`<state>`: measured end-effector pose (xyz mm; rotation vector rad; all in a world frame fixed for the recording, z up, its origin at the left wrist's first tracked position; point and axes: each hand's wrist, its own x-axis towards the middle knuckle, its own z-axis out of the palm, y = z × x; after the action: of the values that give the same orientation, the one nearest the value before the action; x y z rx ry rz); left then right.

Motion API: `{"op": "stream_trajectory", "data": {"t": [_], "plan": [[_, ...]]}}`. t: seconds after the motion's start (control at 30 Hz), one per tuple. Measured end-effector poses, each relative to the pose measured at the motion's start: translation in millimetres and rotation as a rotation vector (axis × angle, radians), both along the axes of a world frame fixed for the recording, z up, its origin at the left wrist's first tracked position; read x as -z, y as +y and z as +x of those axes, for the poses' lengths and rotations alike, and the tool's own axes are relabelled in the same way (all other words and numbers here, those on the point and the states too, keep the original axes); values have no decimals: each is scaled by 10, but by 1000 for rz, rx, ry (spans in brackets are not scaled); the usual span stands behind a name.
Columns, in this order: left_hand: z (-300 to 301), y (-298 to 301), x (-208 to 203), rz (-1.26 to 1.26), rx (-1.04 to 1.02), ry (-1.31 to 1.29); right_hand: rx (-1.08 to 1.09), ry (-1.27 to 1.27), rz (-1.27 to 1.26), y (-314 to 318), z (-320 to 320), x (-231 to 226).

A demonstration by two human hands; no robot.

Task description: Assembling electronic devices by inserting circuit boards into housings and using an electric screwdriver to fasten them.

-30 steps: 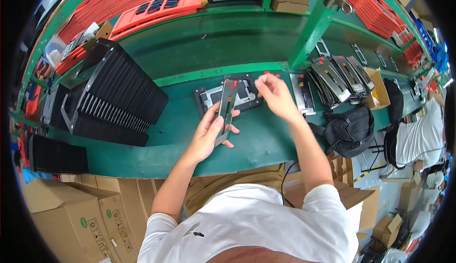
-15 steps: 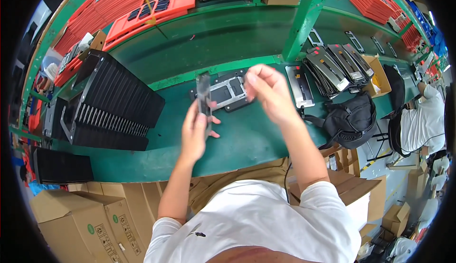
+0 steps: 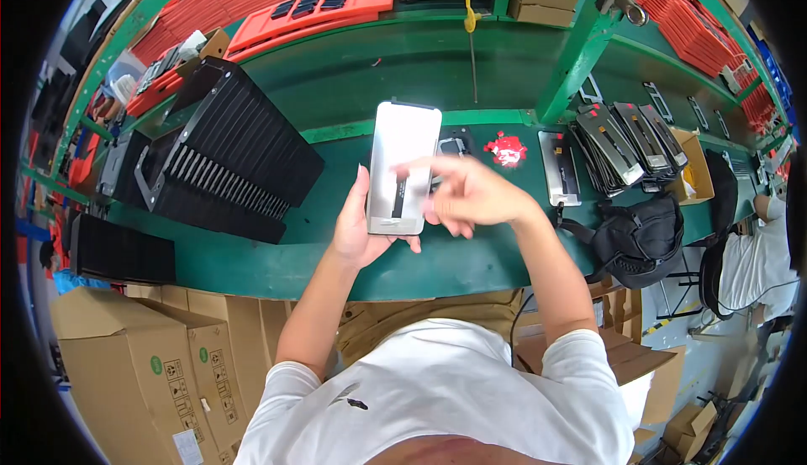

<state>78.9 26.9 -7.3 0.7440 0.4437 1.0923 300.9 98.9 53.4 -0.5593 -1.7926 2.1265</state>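
Observation:
My left hand [image 3: 353, 234] grips a phone screen panel [image 3: 405, 133] by its lower left edge, with the silvery back and a dark flex strip facing up. Over the panel's lower right side reaches my right hand [image 3: 475, 196], fingers apart and blurred, holding nothing that I can see. Whether its fingertips touch the panel I cannot tell. Behind the hands lies a metal holding fixture [image 3: 456, 143], mostly covered by the panel and the right hand. A small heap of red tabs [image 3: 506, 150] sits right of it on the green bench [image 3: 479, 262].
A tall black slotted rack [image 3: 252, 129] stands on the left. To the right lie a single screen panel [image 3: 561, 167], stacked panels [image 3: 607, 147] and a black bag [image 3: 639, 238]. A green post [image 3: 573, 66] rises behind. Cardboard boxes [image 3: 126, 373] stand below the bench; another person [image 3: 761, 251] sits far right.
The panel has turned from edge-on to silvery face up. My right hand has come down and left over it. The view has shifted, and the red heap now shows.

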Motion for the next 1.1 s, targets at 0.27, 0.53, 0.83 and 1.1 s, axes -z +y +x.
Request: {"op": "stream_trajectory", "data": {"t": [0.27, 0.53, 0.83, 1.1], "plan": [[-217, 215, -95, 484, -401, 963, 361, -127, 304, 709, 264, 358], [-114, 671, 157, 859, -423, 1504, 833, -218, 353, 988, 419, 1060], [197, 917, 270, 951, -436, 1490, 537, -323, 215, 919, 582, 913], [78, 803, 236, 1006, -406, 1534, 610, -449, 588, 865, 497, 1110]]}}
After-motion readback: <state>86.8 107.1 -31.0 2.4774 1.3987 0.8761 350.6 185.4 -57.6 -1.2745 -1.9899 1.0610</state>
